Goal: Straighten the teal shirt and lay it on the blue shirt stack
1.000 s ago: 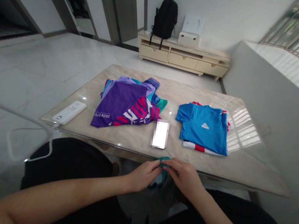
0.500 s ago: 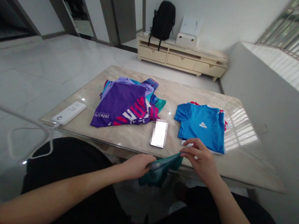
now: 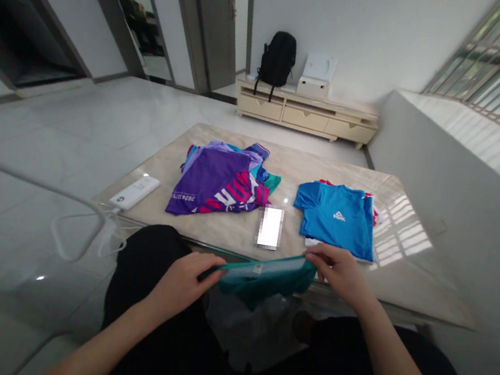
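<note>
A teal garment [image 3: 264,279], probably a shirt, is stretched between my two hands just off the table's front edge, its lower part hanging down. My left hand [image 3: 186,281] pinches one end of its upper edge. The opposite end is gripped by my right hand [image 3: 338,271], close to the near side of a folded blue shirt [image 3: 344,217]. Red and white cloth shows from under that shirt. To the left lies a heap of clothes with a purple shirt [image 3: 216,179] on top. A small white rectangle, pixelated at its edges [image 3: 270,228], lies between the heaps.
The marble-look table [image 3: 411,268] has a glossy top. At its left edge lies a white power bank [image 3: 135,192] with a white cable [image 3: 105,231]. Against the far wall, a low cabinet [image 3: 307,118] bears a black backpack [image 3: 278,59] and a white box [image 3: 316,75]. A person [image 3: 133,10] shows at upper left.
My left hand has moved left, so the teal garment is spread wider between my hands. My right hand keeps its hold. The camera view has shifted and tilted slightly.
</note>
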A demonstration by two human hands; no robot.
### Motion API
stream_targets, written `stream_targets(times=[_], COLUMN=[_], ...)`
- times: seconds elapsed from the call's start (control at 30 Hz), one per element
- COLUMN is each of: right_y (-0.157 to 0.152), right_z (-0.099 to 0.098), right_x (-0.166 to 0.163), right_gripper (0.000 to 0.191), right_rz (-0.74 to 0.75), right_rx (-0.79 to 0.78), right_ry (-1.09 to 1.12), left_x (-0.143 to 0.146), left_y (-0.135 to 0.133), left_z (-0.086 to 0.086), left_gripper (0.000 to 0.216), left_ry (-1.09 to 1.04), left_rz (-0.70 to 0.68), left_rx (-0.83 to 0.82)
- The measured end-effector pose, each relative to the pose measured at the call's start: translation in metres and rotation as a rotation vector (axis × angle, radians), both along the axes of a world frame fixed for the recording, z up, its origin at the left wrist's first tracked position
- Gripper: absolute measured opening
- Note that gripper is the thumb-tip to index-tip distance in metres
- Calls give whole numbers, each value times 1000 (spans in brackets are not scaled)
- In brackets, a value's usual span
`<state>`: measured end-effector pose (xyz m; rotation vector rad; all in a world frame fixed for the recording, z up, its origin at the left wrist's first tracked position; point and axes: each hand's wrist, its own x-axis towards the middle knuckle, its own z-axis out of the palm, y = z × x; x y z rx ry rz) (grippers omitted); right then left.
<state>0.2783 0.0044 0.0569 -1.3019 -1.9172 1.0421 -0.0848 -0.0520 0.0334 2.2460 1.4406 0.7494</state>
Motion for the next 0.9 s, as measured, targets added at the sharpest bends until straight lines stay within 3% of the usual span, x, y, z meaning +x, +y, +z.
stream_targets(times=[0.17,0.27,0.37,0.47,0.57,0.67,0.9], right_y=[-8,-13,-16,-16,-14,-13,-8], right_z=[-9,-19,-28,-30,-29,-27,-35], right_x=[-5,-6,-10,-14,-15,-11,-3], right_gripper=[27,26,27,25,12,25,15], right_rz=[-21,-66,-56,-5,69,129,16], right_rx=[-58,-60,-43,-20,-25,-20,130], right_ry=[17,8,5,-30,-55,-42,-180], left_x=[-10,-17,-24,-28,-27,-23,-11], left_y=[2,7,11,13,13,11,3], left_z=[-1,0,1,-1,-7,-8,-1], left_gripper=[25,32,29,20,23,30,24], left_ry=[-29,38,62,94,106,99,109], left_rz=[-119,-274,-326,-261,-132,-14,43], left_rx=[95,89,77,126,266,387,518])
